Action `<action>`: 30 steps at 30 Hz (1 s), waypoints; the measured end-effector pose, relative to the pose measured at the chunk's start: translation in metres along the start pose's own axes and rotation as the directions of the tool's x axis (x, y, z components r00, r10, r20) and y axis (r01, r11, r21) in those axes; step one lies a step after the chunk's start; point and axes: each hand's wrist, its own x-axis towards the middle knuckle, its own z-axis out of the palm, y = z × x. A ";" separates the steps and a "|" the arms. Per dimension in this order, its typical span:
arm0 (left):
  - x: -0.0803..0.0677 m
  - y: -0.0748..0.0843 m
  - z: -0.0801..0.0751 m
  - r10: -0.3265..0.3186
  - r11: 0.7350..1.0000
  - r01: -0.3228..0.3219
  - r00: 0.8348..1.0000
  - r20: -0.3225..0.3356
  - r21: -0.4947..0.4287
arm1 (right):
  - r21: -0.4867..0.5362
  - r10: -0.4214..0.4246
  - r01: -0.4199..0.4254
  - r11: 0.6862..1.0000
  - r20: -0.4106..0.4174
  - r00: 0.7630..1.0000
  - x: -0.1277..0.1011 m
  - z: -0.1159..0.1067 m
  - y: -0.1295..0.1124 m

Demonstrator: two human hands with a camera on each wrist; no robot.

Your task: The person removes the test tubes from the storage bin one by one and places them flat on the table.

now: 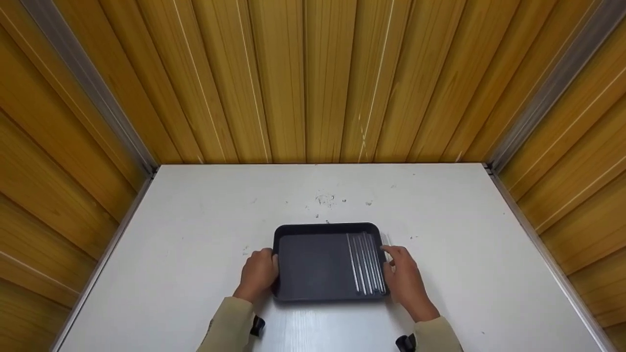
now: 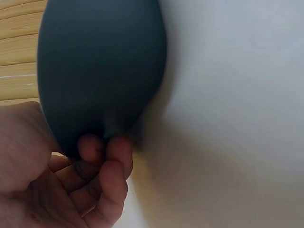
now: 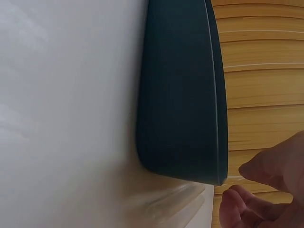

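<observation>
A dark rectangular tray (image 1: 313,266) lies on the white table. Several clear rods or tubes (image 1: 366,264) rest side by side in it, along its right part. My left hand (image 1: 258,275) grips the tray's left side, and in the left wrist view its fingertips (image 2: 119,152) curl at the underside of the tray (image 2: 99,66). At the right side, my right hand (image 1: 405,278) has its thumb and fingers spread apart beside the rim. The right wrist view shows a gap between that hand (image 3: 270,194) and the tray wall (image 3: 178,95).
Clear tubular pieces (image 3: 175,204) lie on the table just outside the tray's right side, partly hidden by it. The white table (image 1: 195,220) has small dark marks behind the tray. Wood-patterned panels (image 1: 323,83) enclose the table at the back and both sides.
</observation>
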 end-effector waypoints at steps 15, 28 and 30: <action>0.003 -0.002 0.006 -0.049 0.999 0.049 0.999 -0.010 0.007 | 0.008 -0.111 0.111 0.994 0.038 0.993 0.013 0.020 -0.015; 0.002 0.002 0.004 -0.065 0.998 0.065 0.998 -0.025 0.008 | 0.010 -0.170 0.170 0.985 0.085 0.982 0.016 0.047 -0.023; 0.002 0.001 0.004 -0.055 0.998 0.055 0.998 -0.027 0.005 | 0.001 -0.173 0.174 0.985 0.083 0.981 0.015 0.049 -0.024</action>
